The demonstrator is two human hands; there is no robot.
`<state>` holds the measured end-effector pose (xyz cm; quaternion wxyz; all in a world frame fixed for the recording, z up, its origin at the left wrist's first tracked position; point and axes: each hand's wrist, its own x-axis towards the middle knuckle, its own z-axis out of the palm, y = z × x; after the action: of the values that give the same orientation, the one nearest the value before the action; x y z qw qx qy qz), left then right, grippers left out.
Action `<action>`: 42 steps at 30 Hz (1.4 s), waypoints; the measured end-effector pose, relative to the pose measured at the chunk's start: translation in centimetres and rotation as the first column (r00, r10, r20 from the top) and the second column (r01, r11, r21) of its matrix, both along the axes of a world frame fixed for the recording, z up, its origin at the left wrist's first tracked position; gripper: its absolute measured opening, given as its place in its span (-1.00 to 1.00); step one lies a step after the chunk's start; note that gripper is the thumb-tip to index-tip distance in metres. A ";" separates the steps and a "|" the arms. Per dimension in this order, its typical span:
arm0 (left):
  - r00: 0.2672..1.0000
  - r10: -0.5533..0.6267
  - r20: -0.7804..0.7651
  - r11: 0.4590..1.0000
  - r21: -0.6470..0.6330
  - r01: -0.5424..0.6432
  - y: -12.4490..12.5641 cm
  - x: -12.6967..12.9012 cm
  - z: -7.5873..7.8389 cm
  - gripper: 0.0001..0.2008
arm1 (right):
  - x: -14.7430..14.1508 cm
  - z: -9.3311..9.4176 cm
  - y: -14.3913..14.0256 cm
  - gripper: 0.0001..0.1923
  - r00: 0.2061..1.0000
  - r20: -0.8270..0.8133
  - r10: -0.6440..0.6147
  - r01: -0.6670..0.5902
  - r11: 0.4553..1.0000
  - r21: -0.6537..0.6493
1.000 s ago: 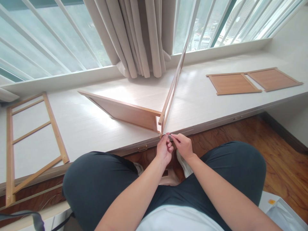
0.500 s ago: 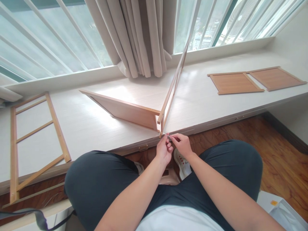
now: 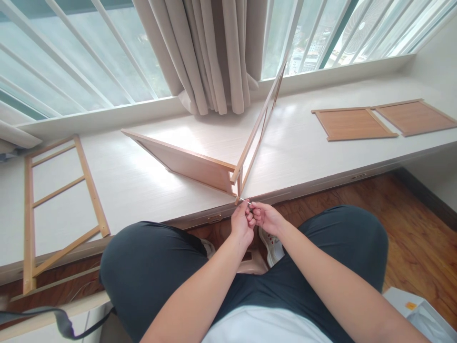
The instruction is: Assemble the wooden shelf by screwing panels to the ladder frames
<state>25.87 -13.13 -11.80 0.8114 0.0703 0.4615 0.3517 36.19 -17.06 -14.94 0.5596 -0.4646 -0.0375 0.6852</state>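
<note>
Both of my hands meet at the shelf's front edge, by the lower corner of a wooden frame (image 3: pixel 256 136) standing on edge. A wooden panel (image 3: pixel 185 164) stands on edge too, joining that frame at an angle. My right hand (image 3: pixel 267 218) is closed, pinching a thin metal hex key (image 3: pixel 246 202) whose far end reaches the frame's corner. Close beside it, my left hand (image 3: pixel 243 225) is closed with thumb and fingertip on the same key near the corner. The key is small, and fingers cover part of it.
A ladder-like wooden frame (image 3: pixel 95 205) lies at left, overhanging the white shelf's (image 3: pixel 285 157) edge. Two flat wooden panels (image 3: pixel 359 125) (image 3: pixel 417 116) lie at right. A grey curtain (image 3: pixel 214 62) hangs behind. A black strap (image 3: pixel 64 324) is at lower left, a white bag (image 3: pixel 416 309) at lower right.
My right hand has turned, its fingers now curled with the palm side more visible. My left hand stays by the corner. The whole view has shifted slightly, with most things further right.
</note>
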 end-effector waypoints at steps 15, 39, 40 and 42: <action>1.000 -0.017 -0.014 1.000 0.012 0.017 -0.3 0.2 0.1 -0.62 | -0.5 0.8 -0.9 -0.72 0.997 0.038 -0.074 0.075 0.997 -0.016; 0.999 -0.049 -0.022 0.995 0.081 0.051 -0.5 0.1 0.2 -0.56 | -0.3 1.0 -1.9 -0.74 0.235 0.944 -0.231 -0.067 0.965 0.253; 0.999 -0.048 -0.019 0.995 0.082 0.049 -0.5 0.1 0.2 -0.56 | -0.3 0.8 -2.0 -0.74 0.175 0.955 -0.240 -0.090 0.962 0.258; 0.999 -0.044 -0.013 0.996 0.081 0.045 -0.4 0.1 0.2 -0.56 | -0.3 0.4 -2.0 -0.72 0.068 0.965 -0.254 -0.132 0.956 0.261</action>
<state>25.96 -13.56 -11.60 0.8128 0.1156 0.4497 0.3519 35.92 -19.02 -14.54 0.4706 -0.7224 -0.4853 0.1455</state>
